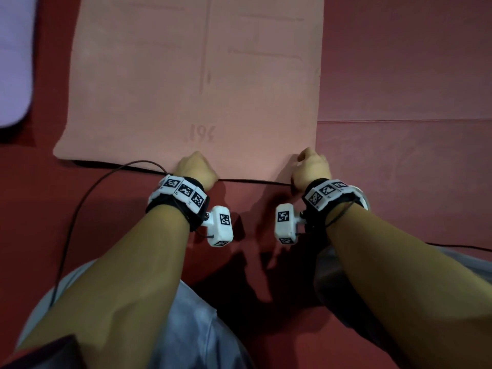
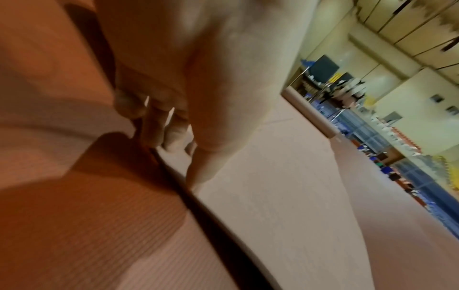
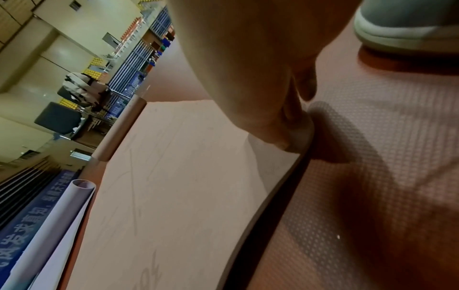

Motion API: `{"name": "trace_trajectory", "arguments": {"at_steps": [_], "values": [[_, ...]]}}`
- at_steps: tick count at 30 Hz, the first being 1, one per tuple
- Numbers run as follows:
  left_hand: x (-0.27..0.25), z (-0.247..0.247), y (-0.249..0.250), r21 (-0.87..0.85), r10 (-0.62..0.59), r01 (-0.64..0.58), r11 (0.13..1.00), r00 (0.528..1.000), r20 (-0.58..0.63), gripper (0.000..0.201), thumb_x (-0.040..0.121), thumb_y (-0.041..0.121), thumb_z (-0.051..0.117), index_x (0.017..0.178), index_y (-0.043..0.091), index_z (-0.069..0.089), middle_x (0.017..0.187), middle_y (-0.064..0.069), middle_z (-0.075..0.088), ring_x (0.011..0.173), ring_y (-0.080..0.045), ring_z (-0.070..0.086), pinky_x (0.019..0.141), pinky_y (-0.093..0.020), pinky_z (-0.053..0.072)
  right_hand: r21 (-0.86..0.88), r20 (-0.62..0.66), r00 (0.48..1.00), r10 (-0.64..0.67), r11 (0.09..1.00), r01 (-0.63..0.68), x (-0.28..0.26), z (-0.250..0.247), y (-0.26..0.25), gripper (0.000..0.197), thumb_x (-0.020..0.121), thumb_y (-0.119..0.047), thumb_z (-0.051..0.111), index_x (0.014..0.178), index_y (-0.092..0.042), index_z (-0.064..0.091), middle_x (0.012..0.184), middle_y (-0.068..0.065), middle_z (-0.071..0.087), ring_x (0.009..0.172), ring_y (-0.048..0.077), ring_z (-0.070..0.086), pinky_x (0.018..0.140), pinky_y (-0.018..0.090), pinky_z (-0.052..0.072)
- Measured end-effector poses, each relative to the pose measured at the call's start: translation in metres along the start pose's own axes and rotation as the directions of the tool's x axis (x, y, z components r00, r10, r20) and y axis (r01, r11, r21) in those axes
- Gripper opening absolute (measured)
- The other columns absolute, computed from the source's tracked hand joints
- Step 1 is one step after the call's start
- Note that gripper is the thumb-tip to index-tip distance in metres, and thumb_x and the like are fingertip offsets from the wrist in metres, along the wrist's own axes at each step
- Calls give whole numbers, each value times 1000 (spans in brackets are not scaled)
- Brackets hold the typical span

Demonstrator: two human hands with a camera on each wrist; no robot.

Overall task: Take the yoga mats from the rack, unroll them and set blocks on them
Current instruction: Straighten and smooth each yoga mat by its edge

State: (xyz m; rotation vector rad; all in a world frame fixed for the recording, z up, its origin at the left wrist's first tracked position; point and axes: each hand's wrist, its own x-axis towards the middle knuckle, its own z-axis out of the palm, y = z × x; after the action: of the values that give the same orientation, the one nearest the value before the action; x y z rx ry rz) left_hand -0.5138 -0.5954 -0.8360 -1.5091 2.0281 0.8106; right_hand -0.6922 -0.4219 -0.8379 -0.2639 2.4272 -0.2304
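Left hand [image 1: 197, 170] is grasping the near edge of the pink yoga mat [image 1: 165, 83]; right hand [image 1: 310, 169] is pinching its near right corner. Mat is lying on the red floor [image 1: 399, 75], its far end staying rolled in the right wrist view. Risk: uneven pulling is likely skewing the mat toward the lilac mat [image 1: 13, 62] beside it. Blocks: none in view.

Open red floor [image 1: 404, 75] beside mat [image 1: 159, 75]
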Motion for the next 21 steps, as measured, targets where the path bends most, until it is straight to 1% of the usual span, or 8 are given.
{"name": "trace_trajectory", "arguments": {"at_steps": [3,6,9,11,14,17,19,21], "values": [[1,13,-2,-35,-36,34,999,996,-77,33,76,22,70,106,17,56,117,-11,56,109,-32,54,93,-45,50,31,39,998,48,998,-49,0,8,-8,20,94,-13,50,114,-15,48,120,14,40,104,40,55,91,50,51],[7,15,-5,-50,-31,29,998,998,-54,45,74,28,80,107,17,52,121,-11,53,114,-32,51,97,-46,47,-6,39,996,82,997,-82,3,9,-9,23,92,-9,52,113,-16,44,117,13,38,100,41,57,87,51,54],[10,7,-5,-14,-17,16,1000,999,-27,55,66,36,89,105,14,55,111,-10,62,101,-33,59,82,-41,51,-63,54,993,101,993,-97,4,6,-14,29,92,-7,55,115,-16,42,120,13,38,101,40,57,87,51,54],[11,2,-4,23,6,-6,1000,1000,-12,50,67,36,89,99,13,58,101,-10,66,88,-31,61,70,-36,48,-150,67,994,85,986,-74,3,5,-18,34,90,-6,58,118,-16,41,121,14,37,102,38,55,86,47,53],[10,-9,-4,72,58,-63,995,995,76,42,72,36,86,97,11,63,94,-9,67,84,-29,63,67,-33,46,-214,93,991,-99,970,117,-3,11,-30,38,84,-1,60,115,-15,45,119,13,37,92,34,54,77,40,50],[20,-26,-8,75,103,-120,990,974,202,41,83,38,75,100,2,69,90,-19,69,81,-31,65,76,-38,53,-182,178,929,-324,917,354,-16,25,-56,41,82,1,54,118,-16,51,120,12,39,80,30,54,82,39,54],[31,-37,-23,51,101,-110,993,982,157,36,87,34,68,93,-2,69,90,-23,70,71,-30,64,73,-39,55,-185,245,861,-446,850,493,-28,39,-83,40,82,-11,60,121,-18,52,119,10,39,84,31,57,83,40,54],[40,-45,-47,72,59,-58,996,998,-10,30,86,33,64,94,4,66,93,-18,71,75,-32,64,70,-39,54,-238,317,781,-539,752,615,-39,54,-112,46,80,-29,72,119,-20,51,117,6,39,86,29,56,77,38,53]]}}
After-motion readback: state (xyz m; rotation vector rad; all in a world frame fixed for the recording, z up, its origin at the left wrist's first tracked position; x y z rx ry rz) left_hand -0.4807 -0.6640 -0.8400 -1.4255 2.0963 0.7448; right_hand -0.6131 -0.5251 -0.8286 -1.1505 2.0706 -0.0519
